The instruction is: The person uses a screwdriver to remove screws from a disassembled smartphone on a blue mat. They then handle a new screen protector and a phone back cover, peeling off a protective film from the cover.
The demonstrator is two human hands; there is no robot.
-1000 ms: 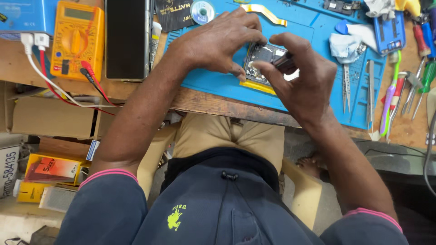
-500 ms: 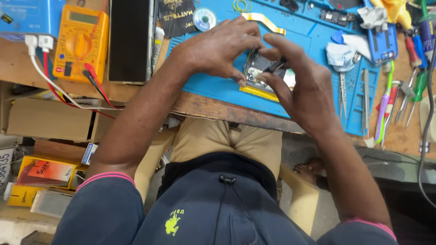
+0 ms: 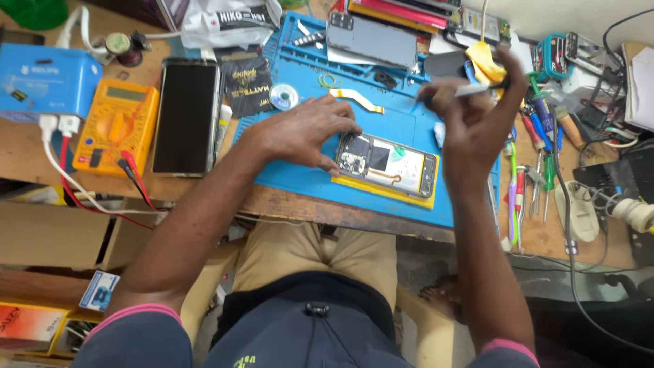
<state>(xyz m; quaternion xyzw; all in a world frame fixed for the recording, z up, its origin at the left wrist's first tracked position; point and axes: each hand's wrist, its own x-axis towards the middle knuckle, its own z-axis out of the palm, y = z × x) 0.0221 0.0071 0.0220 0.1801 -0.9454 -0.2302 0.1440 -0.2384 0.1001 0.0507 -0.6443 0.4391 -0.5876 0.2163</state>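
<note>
- Where the wooden tabletop [image 3: 41, 174] begins at the far left, a blue box [image 3: 44, 82] sits with an orange multimeter [image 3: 116, 126] just beside it, red and black leads trailing toward the near edge.
- Next, to the right, a dark phone [image 3: 185, 116] lies face up, its long axis running away from the person.
- Right of that starts a blue work mat [image 3: 409, 126], and the left hand [image 3: 306, 133] rests on it, palm down.
- Its fingers [image 3: 344, 126] are spread and flat; they press on the left end of the opened phone [image 3: 387, 163] and grip nothing.
- That opened phone lies back-off on a yellow sheet, near the front edge of the mat, between the two hands.
- Its long axis runs left to right, tilted slightly down toward the right.
- Farther right, the right hand [image 3: 477, 116] is raised above the mat, clear of the opened phone.
- Its fingers [image 3: 443, 92] are pinched closed around a thin tool [image 3: 470, 88], which points left.
- From that tool, the opened phone lies below and to the left, toward the person.
- So the left hand is the nearer one, already touching it.
- At the far right, screwdrivers [image 3: 538, 157] and tweezers lie in a row beside the mat.
</note>
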